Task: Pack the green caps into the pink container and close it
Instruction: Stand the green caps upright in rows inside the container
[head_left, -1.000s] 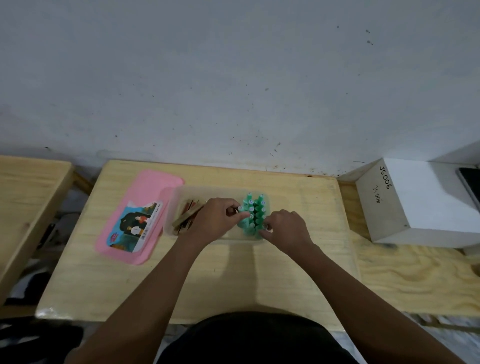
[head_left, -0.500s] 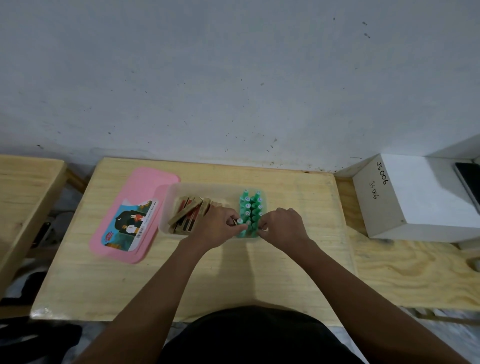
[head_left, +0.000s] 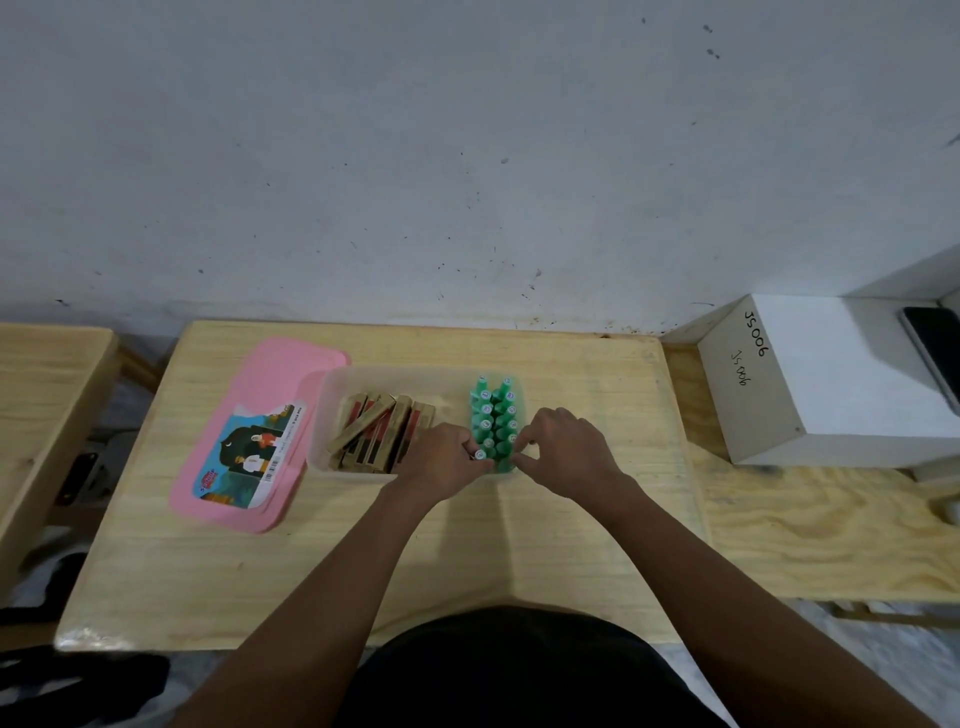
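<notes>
A translucent pale container (head_left: 332, 410) stands open on the wooden table. At its right end several green caps (head_left: 493, 415) stand upright in two rows. My left hand (head_left: 444, 462) pinches the nearest cap of the left row at the container's front edge. My right hand (head_left: 563, 447) pinches the nearest cap of the right row. The pink lid (head_left: 249, 441), with a picture label, lies flat to the left of the container, partly under its edge.
Several gold and red boxes (head_left: 379, 431) fill the container's left part. A white box (head_left: 831, 379) marked JS006 sits on a bench at the right, with a dark phone (head_left: 935, 353) on it. Another wooden table (head_left: 47, 395) stands at the left.
Both hands have drawn back from the middle of the cap rows to the caps nearest me. More of the gold and red boxes shows now.
</notes>
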